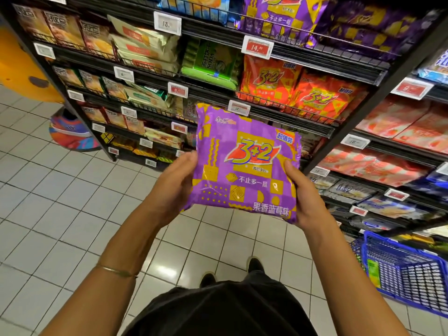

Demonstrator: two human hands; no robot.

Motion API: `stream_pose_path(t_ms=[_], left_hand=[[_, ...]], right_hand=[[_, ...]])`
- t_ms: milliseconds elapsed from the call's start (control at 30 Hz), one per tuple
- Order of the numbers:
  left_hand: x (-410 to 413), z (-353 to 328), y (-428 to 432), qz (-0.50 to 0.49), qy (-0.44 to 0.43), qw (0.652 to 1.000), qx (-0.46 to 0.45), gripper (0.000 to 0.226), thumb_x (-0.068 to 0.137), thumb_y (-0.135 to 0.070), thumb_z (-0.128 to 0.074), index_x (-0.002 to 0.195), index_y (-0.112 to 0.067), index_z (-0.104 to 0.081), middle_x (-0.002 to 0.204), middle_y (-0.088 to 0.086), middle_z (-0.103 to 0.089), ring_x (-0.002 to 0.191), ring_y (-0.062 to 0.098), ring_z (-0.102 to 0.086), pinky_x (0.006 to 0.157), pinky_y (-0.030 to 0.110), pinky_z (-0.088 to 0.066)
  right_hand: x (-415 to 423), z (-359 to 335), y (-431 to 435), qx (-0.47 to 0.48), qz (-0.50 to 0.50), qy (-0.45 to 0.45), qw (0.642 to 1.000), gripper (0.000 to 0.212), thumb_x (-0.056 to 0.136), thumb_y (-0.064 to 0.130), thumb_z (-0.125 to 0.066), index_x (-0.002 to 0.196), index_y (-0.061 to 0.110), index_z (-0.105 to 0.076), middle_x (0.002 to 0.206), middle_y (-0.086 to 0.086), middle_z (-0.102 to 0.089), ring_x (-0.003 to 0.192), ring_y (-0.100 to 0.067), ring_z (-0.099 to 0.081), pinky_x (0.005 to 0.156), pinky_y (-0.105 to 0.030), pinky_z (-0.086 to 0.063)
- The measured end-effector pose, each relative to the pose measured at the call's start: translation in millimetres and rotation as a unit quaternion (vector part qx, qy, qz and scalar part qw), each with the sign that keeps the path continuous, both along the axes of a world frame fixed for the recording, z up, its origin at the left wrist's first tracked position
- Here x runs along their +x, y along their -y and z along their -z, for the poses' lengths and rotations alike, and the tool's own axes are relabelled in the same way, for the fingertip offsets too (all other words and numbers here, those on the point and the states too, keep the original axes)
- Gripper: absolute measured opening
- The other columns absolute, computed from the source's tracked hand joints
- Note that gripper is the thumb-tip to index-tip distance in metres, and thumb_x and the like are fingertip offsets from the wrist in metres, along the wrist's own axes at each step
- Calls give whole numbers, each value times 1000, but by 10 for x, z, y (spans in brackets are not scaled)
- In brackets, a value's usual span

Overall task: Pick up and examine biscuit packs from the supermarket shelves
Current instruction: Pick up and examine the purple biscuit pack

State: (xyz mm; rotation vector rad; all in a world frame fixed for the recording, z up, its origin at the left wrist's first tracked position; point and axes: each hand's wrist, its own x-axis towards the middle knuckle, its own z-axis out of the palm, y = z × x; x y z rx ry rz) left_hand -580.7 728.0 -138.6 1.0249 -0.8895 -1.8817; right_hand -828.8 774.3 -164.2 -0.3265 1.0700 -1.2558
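Left hand [177, 183], right hand [303, 192] grip purple pack [244, 166] side edges — front upward.

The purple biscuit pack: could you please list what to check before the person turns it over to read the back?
1. Left hand holds the purple biscuit pack at its left edge: ok.
2. Right hand holds its right edge: ok.
3. Front print faces the camera, upright: ok.
4. Front wrapper shows no tear: ok.
5. Back of the pack: hidden, cannot tell.
6. Blue basket stands on the floor off to the right, away from the feet: ok.
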Motion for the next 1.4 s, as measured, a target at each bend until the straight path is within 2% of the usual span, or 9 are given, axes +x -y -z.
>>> stream_pose_path(t_ms=[133,267,400,600,767,1067,1167,1267,1400], left_hand=[[-37,-22,18,-26,76,996,-34,20,109,-22,-45,115,-7,-56,96,10,-72,94,25,-68,87,40,-55],[-20,-27,32,-21,115,992,-56,37,111,-34,-43,126,-4,-60,114,16,-73,113,27,-70,96,46,-57],[1,42,57,15,180,975,-126,41,110,-38,-44,114,2,-51,103,21,-70,94,26,-73,80,41,-58],[62,145,170,-41,256,943,-208,30,112,-32,-44,86,-19,-53,75,-12,-67,71,2,-68,58,17,-54],[27,202,168,-72,331,905,-258,27,111,-36,-43,89,-22,-49,76,-9,-64,65,0,-63,52,16,-46],[130,241,231,-54,408,848,-334,30,109,-41,-45,96,-14,-51,72,-14,-66,66,2,-67,49,18,-44],[136,247,275,-47,377,870,-314,31,109,-42,-47,94,-15,-54,74,-12,-65,65,-1,-64,52,17,-45],[86,242,266,-17,323,917,-232,43,100,-61,-41,90,-22,-56,74,-13,-66,66,0,-65,58,23,-48],[-17,257,249,61,192,978,-54,66,86,-75,-45,119,-23,-68,107,-1,-80,96,18,-78,84,42,-59]], right_hand=[[-35,45,-51,-17,10,11,1000,47,88,39,-64,128,15,-68,120,-13,-76,101,-32,-77,78,-51,-64],[-61,58,-64,-30,16,18,999,45,89,41,-62,125,16,-71,120,-12,-76,102,-31,-76,82,-52,-64],[-101,70,-67,-40,9,24,999,35,90,42,-61,108,21,-82,122,-11,-76,105,-31,-76,81,-51,-64],[-169,140,-74,-31,15,5,999,52,90,43,-64,135,17,-65,132,-13,-71,112,-34,-73,88,-53,-62],[-134,161,-39,-39,19,-4,999,56,89,44,-66,137,15,-64,134,-14,-70,115,-35,-71,90,-53,-61],[-116,118,-31,-39,15,-29,999,44,90,39,-64,126,15,-69,120,-12,-76,101,-31,-77,74,-44,-64],[-105,81,-2,-34,17,-31,999,52,88,42,-66,132,14,-66,124,-13,-74,106,-33,-75,81,-49,-64],[-146,43,15,-36,20,-43,998,59,89,43,-64,141,13,-61,132,-15,-71,116,-36,-70,96,-58,-57],[-187,34,-4,-54,8,-56,997,53,89,40,-70,134,13,-67,127,-15,-73,112,-35,-73,90,-54,-61]])
